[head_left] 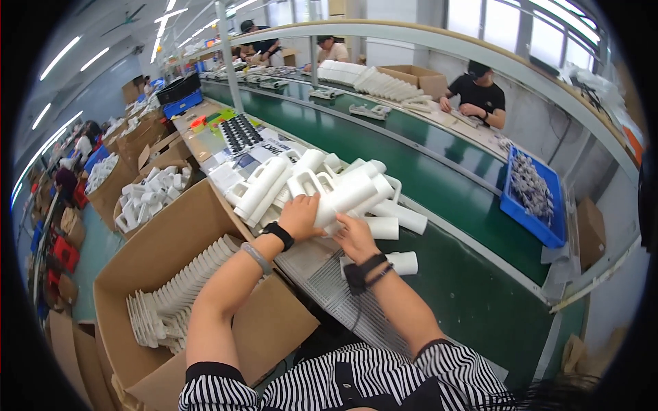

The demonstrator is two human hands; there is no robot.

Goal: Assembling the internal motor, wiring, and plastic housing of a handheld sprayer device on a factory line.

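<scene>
Carefully, my left hand (299, 216) and right hand (356, 237) clasp one white plastic handled tube (349, 195); I'd lift it straight off the heap of white tubes (274, 181)

Two hands (299, 216), one blue bin (536, 198), two open cardboard boxes (171, 274), one green conveyor belt (439, 185).

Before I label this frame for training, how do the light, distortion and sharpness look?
Head view: even ceiling-strip lighting, soft shadows; strong fisheye bend in the green conveyor belt, black corners; both hands on the white plastic parts reasonably sharp, the parts slightly washed out.
</scene>
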